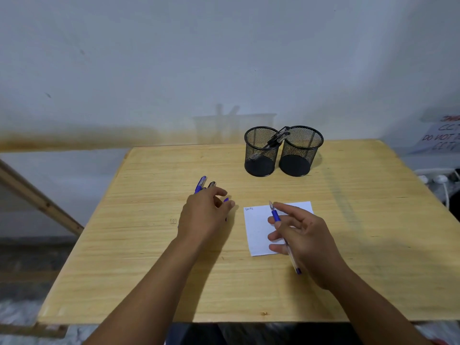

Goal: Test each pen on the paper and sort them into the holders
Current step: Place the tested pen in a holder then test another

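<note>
Pinched in right hand (pixel 305 235), blue pen (pixel 276 216) hovered tip-up over paper (pixel 258 227), center-right; left hand (pixel 202 212) lay loosely curled over spare pens (pixel 200 184). Testing step; next needs tip down w/ light stroke, then holders (pixel 283 150).

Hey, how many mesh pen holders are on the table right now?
2. Both stand side by side, touching, at the far side of the table: the left holder has a pen leaning in it, and the right holder looks empty through the mesh.

We see a matt, grained wooden table (pixel 149 245), black mesh pen holders (pixel 260 155), and smooth white paper (pixel 257 227).
</note>
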`<state>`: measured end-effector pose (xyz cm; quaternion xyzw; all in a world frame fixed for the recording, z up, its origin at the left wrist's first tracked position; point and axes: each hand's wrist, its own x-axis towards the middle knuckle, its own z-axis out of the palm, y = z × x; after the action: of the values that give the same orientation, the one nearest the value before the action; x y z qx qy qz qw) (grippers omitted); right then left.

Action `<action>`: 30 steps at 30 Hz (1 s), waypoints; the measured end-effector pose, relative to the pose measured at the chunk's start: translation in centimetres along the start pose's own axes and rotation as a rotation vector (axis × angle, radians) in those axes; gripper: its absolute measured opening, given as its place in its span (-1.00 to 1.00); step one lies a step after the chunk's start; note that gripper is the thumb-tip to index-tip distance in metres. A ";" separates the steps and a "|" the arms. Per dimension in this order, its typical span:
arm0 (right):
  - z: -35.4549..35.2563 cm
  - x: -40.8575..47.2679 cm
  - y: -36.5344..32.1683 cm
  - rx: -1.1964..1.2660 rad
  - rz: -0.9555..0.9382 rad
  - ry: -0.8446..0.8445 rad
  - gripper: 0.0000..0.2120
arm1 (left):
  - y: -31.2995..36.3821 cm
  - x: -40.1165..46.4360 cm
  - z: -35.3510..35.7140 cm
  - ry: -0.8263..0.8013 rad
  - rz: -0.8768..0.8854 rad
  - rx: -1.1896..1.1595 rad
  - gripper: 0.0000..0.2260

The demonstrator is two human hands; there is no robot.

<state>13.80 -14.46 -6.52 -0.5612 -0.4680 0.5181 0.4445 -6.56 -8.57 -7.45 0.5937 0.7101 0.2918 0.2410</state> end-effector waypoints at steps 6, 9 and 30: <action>-0.1 0.3 -0.2 -0.078 -0.031 0.087 -0.70 | -0.2 0.2 0.5 0.040 0.072 0.187 -0.77; -0.4 0.6 -0.1 0.026 0.010 0.063 -0.79 | -0.1 -0.7 0.9 0.140 0.200 0.288 -0.75; 1.7 5.7 0.8 -0.402 -0.277 0.130 -0.81 | -0.9 -6.0 3.6 -0.156 0.432 0.460 -0.34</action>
<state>12.28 -8.98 -8.40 -0.6009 -0.6047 0.3114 0.4199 -3.63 -14.09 -10.69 0.7901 0.5945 0.1216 0.0868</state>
